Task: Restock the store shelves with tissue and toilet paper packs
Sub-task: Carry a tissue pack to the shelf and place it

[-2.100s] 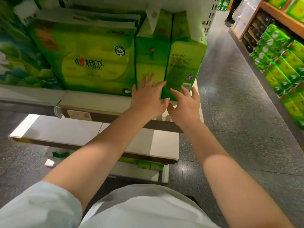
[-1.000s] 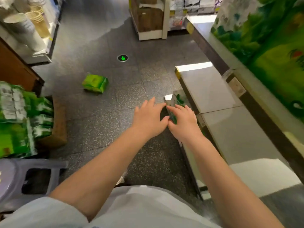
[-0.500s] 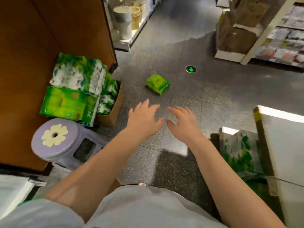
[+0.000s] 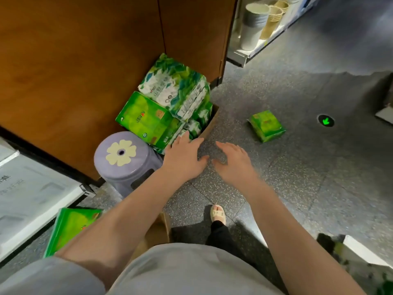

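Observation:
A cardboard box (image 4: 209, 124) on the floor holds green tissue packs: a bright green pack (image 4: 146, 119) and a white-and-green leafy pack (image 4: 174, 86) on top. Both lean on a brown wooden panel. My left hand (image 4: 184, 159) hovers flat just in front of the box, fingers spread, holding nothing. My right hand (image 4: 234, 161) hovers beside it over bare floor, also empty. A small green pack (image 4: 265, 125) lies alone on the floor to the right. Another green pack (image 4: 68, 228) lies at the lower left, partly under my arm.
A lilac plastic stool (image 4: 123, 160) with a flower top stands left of my hands. A brown cabinet panel (image 4: 85, 56) fills the upper left. Stacked cups (image 4: 255, 22) sit on a far shelf. My sandalled foot (image 4: 217, 213) is below. A white shelf edge (image 4: 361, 250) shows lower right.
The view has swung from the shelf of green packs down and left to the floor. Both empty hands now hover near the box of packs, closer to it than half a second ago.

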